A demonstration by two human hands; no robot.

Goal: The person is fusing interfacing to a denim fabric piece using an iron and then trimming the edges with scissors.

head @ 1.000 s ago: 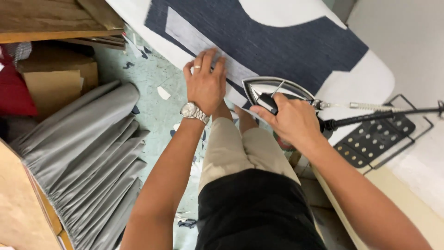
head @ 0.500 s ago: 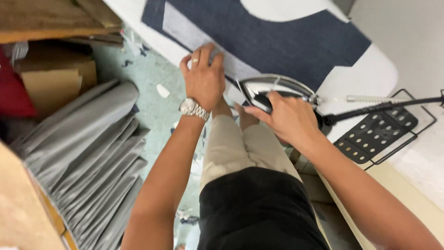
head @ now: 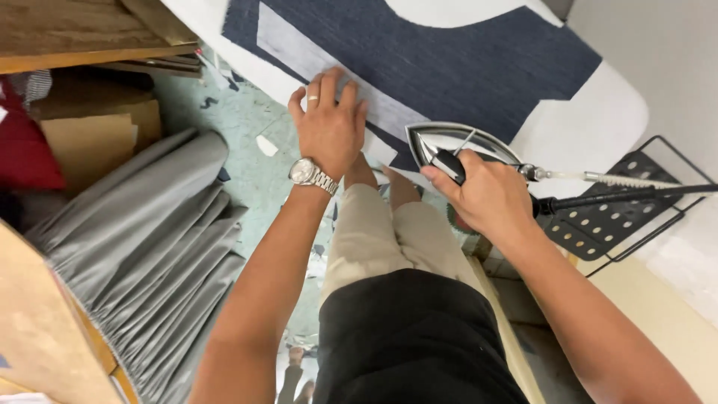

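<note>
A dark blue cut fabric piece (head: 449, 60) lies on a white padded ironing board (head: 598, 120), with a pale grey strip (head: 299, 49) along its near edge. My left hand (head: 329, 123), with a ring and a metal wristwatch, presses flat on that strip at the board's edge. My right hand (head: 486, 194) grips the black handle of a steel iron (head: 456, 142) that rests on the fabric just right of my left hand. A black hose and a clear tube run from the iron to the right.
A black perforated metal rest (head: 606, 217) hangs at the board's right end. Grey pleated fabric (head: 142, 239) is piled on the left, beside cardboard pieces (head: 90, 135) and a red cloth (head: 26, 142). Scraps litter the green floor (head: 239, 135). A wooden shelf (head: 67, 30) is at top left.
The iron and my right hand have shifted slightly along the fabric's near edge. My left hand stays pressed on the grey strip.
</note>
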